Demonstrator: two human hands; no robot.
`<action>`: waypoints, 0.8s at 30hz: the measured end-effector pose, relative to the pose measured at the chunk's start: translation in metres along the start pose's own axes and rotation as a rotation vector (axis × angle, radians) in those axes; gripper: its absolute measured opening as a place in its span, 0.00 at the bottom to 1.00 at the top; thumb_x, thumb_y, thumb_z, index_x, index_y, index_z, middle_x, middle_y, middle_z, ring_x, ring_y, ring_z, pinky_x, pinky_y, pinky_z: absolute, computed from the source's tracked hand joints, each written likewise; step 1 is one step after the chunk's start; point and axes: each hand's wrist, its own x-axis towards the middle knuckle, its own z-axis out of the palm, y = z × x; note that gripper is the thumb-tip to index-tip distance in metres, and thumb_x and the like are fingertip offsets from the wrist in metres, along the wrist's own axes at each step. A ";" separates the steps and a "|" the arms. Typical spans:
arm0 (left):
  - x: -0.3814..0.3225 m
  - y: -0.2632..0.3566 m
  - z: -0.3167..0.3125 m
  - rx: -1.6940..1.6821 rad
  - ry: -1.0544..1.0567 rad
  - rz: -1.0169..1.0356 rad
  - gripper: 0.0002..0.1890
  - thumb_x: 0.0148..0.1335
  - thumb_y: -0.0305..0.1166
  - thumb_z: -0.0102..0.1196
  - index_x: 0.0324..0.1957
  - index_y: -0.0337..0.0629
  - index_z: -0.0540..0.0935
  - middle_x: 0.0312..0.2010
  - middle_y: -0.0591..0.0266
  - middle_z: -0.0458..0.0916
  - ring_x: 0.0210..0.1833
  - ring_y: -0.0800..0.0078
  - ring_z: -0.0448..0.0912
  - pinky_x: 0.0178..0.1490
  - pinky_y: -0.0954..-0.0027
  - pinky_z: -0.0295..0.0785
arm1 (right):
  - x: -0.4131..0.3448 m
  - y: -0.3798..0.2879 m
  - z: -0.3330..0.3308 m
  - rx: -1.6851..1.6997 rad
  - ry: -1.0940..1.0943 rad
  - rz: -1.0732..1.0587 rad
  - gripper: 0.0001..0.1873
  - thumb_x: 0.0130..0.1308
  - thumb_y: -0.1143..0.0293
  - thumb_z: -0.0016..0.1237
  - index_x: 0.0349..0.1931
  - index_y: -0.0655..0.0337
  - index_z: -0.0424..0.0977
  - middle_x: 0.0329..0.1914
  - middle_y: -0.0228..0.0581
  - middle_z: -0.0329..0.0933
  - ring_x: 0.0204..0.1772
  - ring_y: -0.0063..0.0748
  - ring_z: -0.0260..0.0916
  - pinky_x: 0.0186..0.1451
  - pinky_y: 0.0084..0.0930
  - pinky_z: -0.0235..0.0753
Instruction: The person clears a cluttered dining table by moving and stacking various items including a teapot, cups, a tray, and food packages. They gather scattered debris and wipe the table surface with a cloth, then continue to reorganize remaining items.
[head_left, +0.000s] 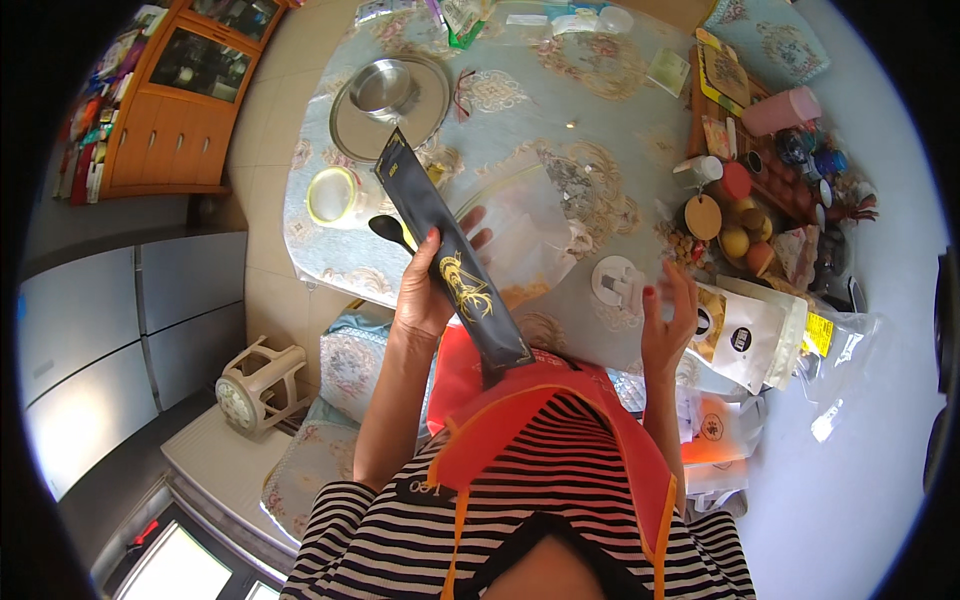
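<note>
My left hand (424, 289) grips a long, slim black packet (457, 262) with a gold deer emblem, tilted above the table's near edge. Beside my left thumb shows the bowl of a black spoon (388, 227); I cannot tell whether it is held or lies on the table. Behind the packet lies a clear plastic bag (517, 217) with light-brown bits near its lower end. My right hand (670, 322) is raised, fingers apart and holding nothing. To its left is a white round lid-like piece (617, 281), and to its right a white snack pouch (742, 337).
A steel bowl (380, 86) sits on a round metal tray (349, 131). Near them are a jar with a yellow-green rim (331, 196) and eyeglasses (463, 96). Fruit (739, 238), jars and a pink cup (781, 111) crowd the right side. A plastic stool (259, 386) lies tipped at left.
</note>
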 end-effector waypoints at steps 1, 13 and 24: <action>-0.002 -0.002 0.004 0.002 -0.043 0.007 0.23 0.61 0.48 0.54 0.47 0.39 0.75 0.63 0.52 0.65 0.62 0.58 0.67 0.59 0.60 0.66 | 0.011 -0.013 -0.002 0.066 -0.037 -0.140 0.28 0.50 0.70 0.60 0.53 0.66 0.70 0.52 0.47 0.70 0.49 0.36 0.70 0.48 0.30 0.71; -0.046 -0.015 0.000 0.200 0.020 0.320 0.29 0.61 0.38 0.54 0.59 0.29 0.65 0.58 0.44 0.69 0.60 0.54 0.70 0.65 0.55 0.63 | -0.011 -0.048 0.042 0.951 -0.944 0.189 0.11 0.61 0.86 0.38 0.44 0.71 0.68 0.40 0.48 0.76 0.40 0.37 0.78 0.44 0.32 0.81; -0.065 0.010 -0.047 -0.025 0.055 0.398 0.36 0.59 0.40 0.57 0.65 0.38 0.58 0.65 0.48 0.61 0.67 0.53 0.59 0.69 0.52 0.56 | -0.043 -0.018 0.090 1.135 -0.704 0.549 0.16 0.63 0.81 0.36 0.51 0.61 0.68 0.50 0.52 0.74 0.43 0.40 0.78 0.44 0.32 0.80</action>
